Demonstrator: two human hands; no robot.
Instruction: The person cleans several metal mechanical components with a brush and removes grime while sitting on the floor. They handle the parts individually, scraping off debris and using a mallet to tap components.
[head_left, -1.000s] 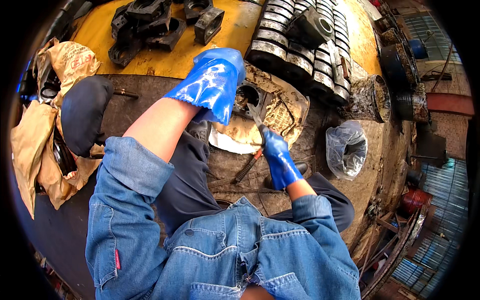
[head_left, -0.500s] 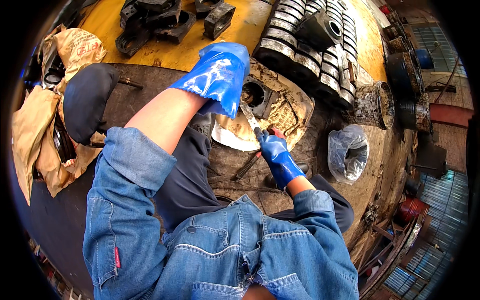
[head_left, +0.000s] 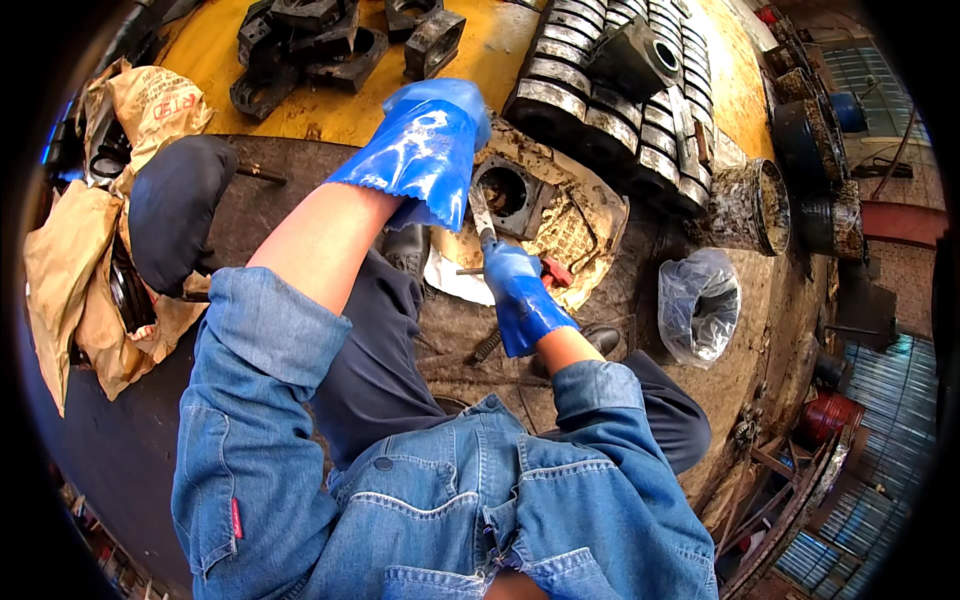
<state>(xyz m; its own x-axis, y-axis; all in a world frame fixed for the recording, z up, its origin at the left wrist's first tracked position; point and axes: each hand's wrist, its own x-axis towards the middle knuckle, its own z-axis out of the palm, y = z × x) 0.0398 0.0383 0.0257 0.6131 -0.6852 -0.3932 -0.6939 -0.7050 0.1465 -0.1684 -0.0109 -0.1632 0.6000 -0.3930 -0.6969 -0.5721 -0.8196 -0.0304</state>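
My right hand, in a blue rubber glove, is closed round the handle end of a flat metal scraper-like blade. The blade points away from me, beside a dark metal block with a round bore. My left hand, gloved in blue too, is at the block's far left; its fingers are hidden behind the glove's back. Beneath both lies a dirty, torn paper sheet. A red-ended tool with a thin rod rests on the sheet, partly covered by my right hand.
Dark bored blocks are heaped on a yellow surface at the far left. Rows of round metal parts stand far right, beside a grimy can. A clear plastic bag sits at right; brown paper sacks are at left.
My right hand has moved left and slightly back toward the block's near left with the blade. My left hand has shifted a little left. More of the bore and the red-ended tool shows.
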